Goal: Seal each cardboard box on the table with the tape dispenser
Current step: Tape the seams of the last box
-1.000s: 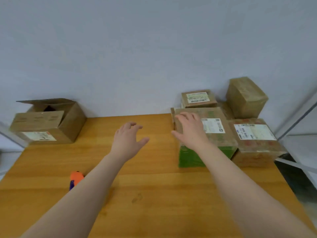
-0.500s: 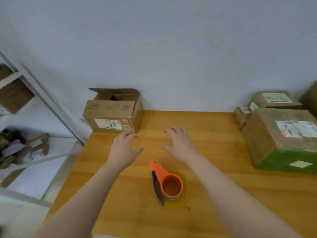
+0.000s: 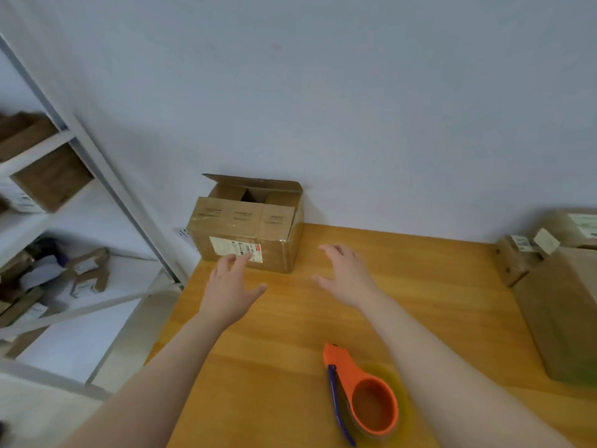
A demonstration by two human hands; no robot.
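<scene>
A cardboard box [image 3: 255,221] with its top flaps partly open stands at the table's far left corner against the wall. My left hand [image 3: 231,286] hovers just in front of its labelled face, fingers spread and holding nothing. My right hand [image 3: 347,274] is stretched out to the right of the box, fingers straight and empty. The orange tape dispenser [image 3: 361,392] with a purple handle lies on the wooden table [image 3: 290,367] near me, between my forearms.
Closed cardboard boxes [image 3: 559,305] stand at the table's right edge, with smaller ones [image 3: 523,257] behind them. A white metal shelf rack [image 3: 97,176] holding boxes and clutter stands left of the table. A plain wall runs behind.
My view has swung left from the right-hand stack of boxes to the open box. Both hands left that stack and now reach toward the open box, which looks closer.
</scene>
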